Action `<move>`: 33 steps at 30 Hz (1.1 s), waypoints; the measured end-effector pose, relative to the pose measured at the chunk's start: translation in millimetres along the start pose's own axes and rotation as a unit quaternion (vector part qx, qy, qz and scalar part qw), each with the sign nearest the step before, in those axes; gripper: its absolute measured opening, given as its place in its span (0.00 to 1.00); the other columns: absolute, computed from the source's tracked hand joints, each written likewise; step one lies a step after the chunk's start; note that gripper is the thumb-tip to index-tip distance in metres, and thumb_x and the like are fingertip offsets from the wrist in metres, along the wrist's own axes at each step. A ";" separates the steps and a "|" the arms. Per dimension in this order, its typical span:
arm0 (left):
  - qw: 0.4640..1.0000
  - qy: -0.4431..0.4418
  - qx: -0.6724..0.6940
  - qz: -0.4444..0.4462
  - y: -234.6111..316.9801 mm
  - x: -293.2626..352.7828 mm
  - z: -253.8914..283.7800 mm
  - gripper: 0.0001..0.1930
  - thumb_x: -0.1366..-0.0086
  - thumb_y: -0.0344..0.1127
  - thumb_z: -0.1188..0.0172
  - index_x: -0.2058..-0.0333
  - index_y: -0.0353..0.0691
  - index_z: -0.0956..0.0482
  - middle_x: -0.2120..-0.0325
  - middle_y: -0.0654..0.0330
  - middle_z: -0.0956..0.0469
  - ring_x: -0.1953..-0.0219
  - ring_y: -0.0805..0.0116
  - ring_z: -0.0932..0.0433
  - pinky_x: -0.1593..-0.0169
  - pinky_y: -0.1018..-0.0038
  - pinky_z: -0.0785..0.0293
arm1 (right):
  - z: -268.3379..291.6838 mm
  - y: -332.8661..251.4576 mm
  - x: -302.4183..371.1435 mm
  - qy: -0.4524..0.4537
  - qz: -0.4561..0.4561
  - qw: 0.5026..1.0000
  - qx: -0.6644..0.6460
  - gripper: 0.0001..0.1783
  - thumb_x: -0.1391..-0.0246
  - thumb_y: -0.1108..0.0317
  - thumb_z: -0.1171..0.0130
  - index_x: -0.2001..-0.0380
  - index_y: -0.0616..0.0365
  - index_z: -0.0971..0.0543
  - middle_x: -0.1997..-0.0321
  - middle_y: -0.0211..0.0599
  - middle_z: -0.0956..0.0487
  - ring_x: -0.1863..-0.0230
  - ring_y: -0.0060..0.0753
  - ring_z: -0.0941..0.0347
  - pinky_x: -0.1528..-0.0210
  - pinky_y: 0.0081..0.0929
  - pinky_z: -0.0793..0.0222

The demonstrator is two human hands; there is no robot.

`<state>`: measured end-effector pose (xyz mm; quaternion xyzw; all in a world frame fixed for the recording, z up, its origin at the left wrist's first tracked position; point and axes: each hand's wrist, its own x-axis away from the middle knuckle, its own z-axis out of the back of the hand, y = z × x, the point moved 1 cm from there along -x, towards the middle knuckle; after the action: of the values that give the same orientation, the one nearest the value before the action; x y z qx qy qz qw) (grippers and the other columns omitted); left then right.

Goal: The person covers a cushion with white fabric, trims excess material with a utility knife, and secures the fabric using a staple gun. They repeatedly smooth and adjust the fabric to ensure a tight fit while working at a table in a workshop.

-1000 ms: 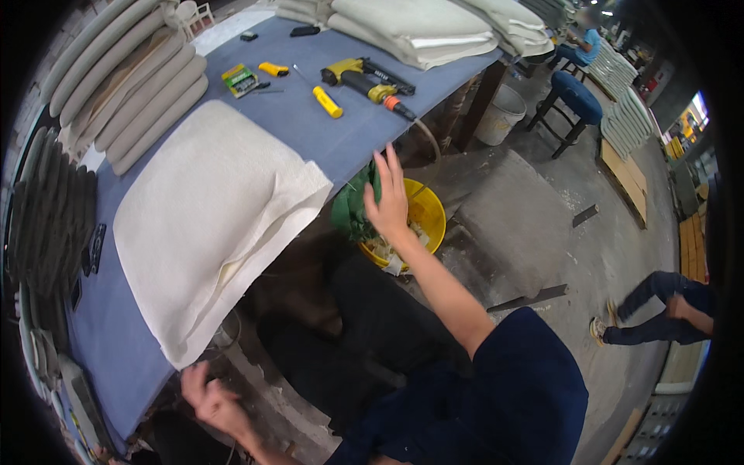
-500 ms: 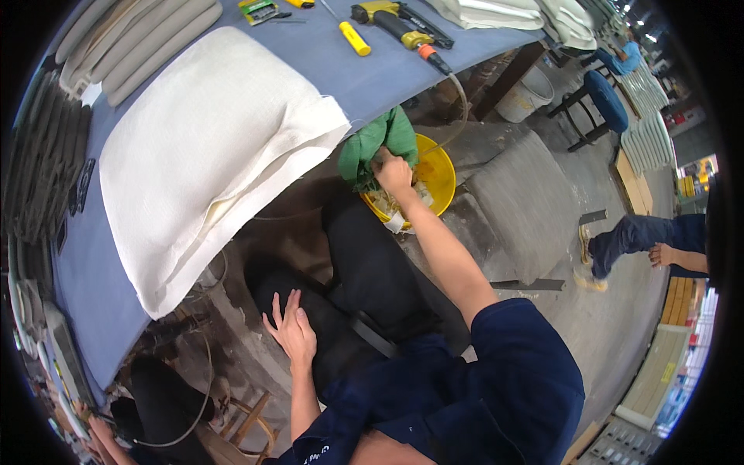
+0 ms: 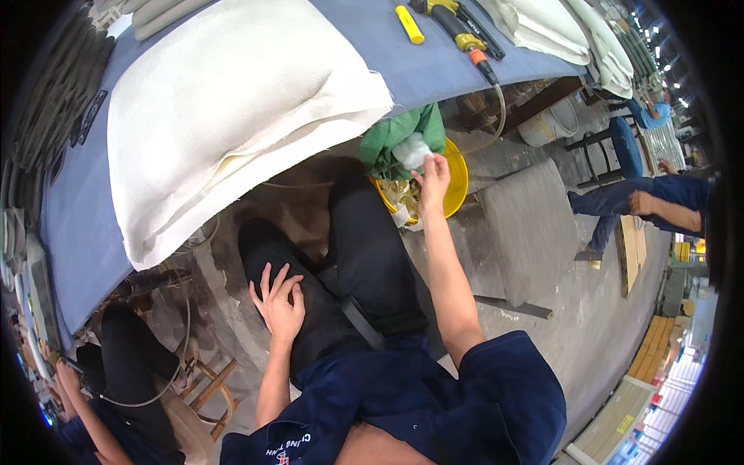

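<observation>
My right hand [image 3: 434, 182] pinches a tuft of white fluffy stuffing [image 3: 412, 150] at the mouth of a green cloth bag [image 3: 425, 118]. The bag hangs by the table edge, over a yellow bucket [image 3: 460, 183] that has scraps inside. My left hand [image 3: 279, 304] rests on my left thigh with its fingers spread, holding nothing. On the table in front of me lies a plump white fabric cushion cover [image 3: 240, 101]. Its open edge, with loose layers, faces me and overhangs the table.
On the blue-covered table [image 3: 74, 232] lie a yellow-handled tool [image 3: 409, 25] and a yellow-and-black staple gun [image 3: 457, 27] with an air hose [image 3: 502, 116]. A grey padded panel [image 3: 531, 232] is at right. A co-worker's leg [image 3: 620, 200] shows beyond; another person's arm [image 3: 85, 415] is at lower left.
My right hand has come out of the green bag with white stuffing in its fingers. The view has shifted, and the person at right has stepped. My left hand stays on my thigh.
</observation>
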<state>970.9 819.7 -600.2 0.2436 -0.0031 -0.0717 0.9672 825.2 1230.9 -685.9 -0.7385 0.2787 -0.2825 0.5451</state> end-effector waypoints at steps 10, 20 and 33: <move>0.944 0.015 0.330 -0.028 32.5 -47.0 8.4 0.18 0.28 0.27 0.42 0.42 0.37 0.19 0.41 0.49 0.18 0.36 0.51 0.22 0.32 0.60 0.28 | 25.1 -32.0 30.5 0.007 -0.117 0.948 -0.296 0.18 0.33 0.57 0.43 0.44 0.48 0.25 0.37 0.32 0.22 0.38 0.41 0.24 0.37 0.55 0.28; 0.851 -0.021 0.521 -0.061 85.5 -102.7 -7.5 0.49 0.32 0.39 0.30 0.21 0.40 0.51 0.23 0.46 0.45 0.22 0.51 0.44 0.26 0.56 0.37 | -42.5 -58.3 143.7 -0.264 -0.178 0.926 -0.201 0.17 0.35 0.62 0.37 0.46 0.53 0.25 0.42 0.32 0.20 0.37 0.35 0.24 0.37 0.45 0.25; 0.950 0.094 0.296 -0.028 4.8 -20.7 27.6 0.27 0.30 0.50 0.36 0.38 0.45 0.25 0.51 0.48 0.18 0.52 0.44 0.16 0.52 0.55 0.19 | -127.5 -43.6 216.1 -0.609 -0.254 0.750 0.047 0.30 0.26 0.45 0.47 0.32 0.51 0.29 0.38 0.37 0.25 0.40 0.36 0.25 0.45 0.34 0.25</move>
<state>949.9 813.8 -573.1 0.5244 0.0739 -0.0709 0.8453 885.7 1003.8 -588.0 -0.7707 -0.3238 0.0867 0.5419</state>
